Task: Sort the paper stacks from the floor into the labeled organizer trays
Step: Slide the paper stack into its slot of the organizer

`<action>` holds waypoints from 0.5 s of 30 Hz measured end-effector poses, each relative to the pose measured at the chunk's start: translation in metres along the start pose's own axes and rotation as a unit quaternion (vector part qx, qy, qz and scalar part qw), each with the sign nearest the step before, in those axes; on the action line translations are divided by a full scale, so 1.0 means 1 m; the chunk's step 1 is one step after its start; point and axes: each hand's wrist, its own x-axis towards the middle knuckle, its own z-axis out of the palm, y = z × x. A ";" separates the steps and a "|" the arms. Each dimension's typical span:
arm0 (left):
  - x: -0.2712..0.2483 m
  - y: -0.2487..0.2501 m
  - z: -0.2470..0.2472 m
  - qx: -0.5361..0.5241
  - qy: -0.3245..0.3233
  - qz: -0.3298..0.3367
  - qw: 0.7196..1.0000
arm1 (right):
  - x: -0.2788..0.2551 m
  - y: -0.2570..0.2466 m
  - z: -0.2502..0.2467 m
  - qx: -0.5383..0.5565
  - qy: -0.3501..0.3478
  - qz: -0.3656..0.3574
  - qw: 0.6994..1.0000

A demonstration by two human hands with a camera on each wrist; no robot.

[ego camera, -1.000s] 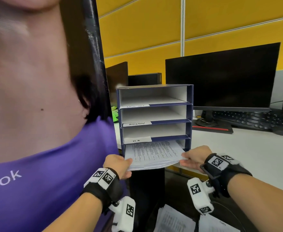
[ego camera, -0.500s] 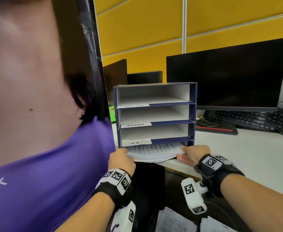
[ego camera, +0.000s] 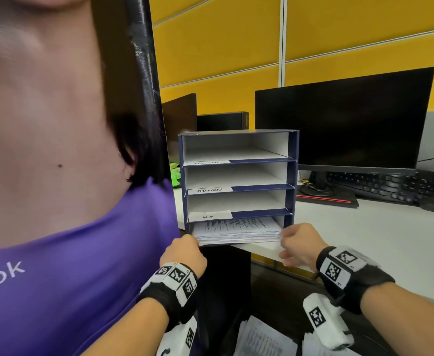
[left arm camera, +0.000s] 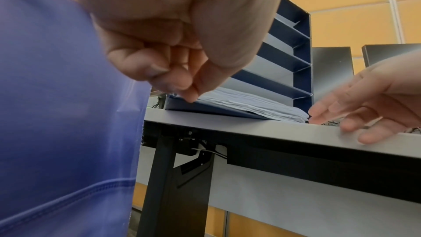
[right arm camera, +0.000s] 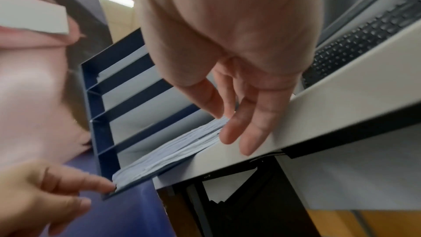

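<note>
A blue organizer (ego camera: 293,176) with four trays stands at the desk's front corner, labels "ADMIN" and "H.R" on its fronts. A thick stack of printed paper (ego camera: 236,231) lies in the bottom tray, its front edge slightly proud. My left hand (ego camera: 185,249) is at the stack's front left corner; the left wrist view shows its fingers (left arm camera: 145,68) curled and the thumb tip touching that corner. My right hand (ego camera: 296,244) is at the front right corner, and its straight fingers (right arm camera: 239,129) touch the stack (right arm camera: 170,152) there. The three upper trays hold nothing.
More paper stacks (ego camera: 262,340) lie on the floor under my wrists. A monitor (ego camera: 339,124) and keyboard (ego camera: 380,186) sit on the white desk (ego camera: 377,240) to the right. A person in a purple shirt (ego camera: 69,278) fills the left, beside a black post (ego camera: 144,73).
The stack, held in both hands in front of the organizer a second ago, has slid into the bottom tray. Both hands have let go and now touch its front corners.
</note>
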 end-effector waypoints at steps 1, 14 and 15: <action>-0.003 0.000 0.000 0.016 -0.018 0.006 1.000 | -0.002 0.003 0.000 -0.043 -0.003 -0.016 0.999; -0.005 0.004 -0.003 0.060 -0.100 0.027 0.993 | -0.003 0.009 0.008 -0.389 -0.058 -0.127 0.911; -0.005 0.004 -0.003 0.058 -0.104 0.028 0.992 | -0.002 0.008 0.009 -0.394 -0.059 -0.128 0.908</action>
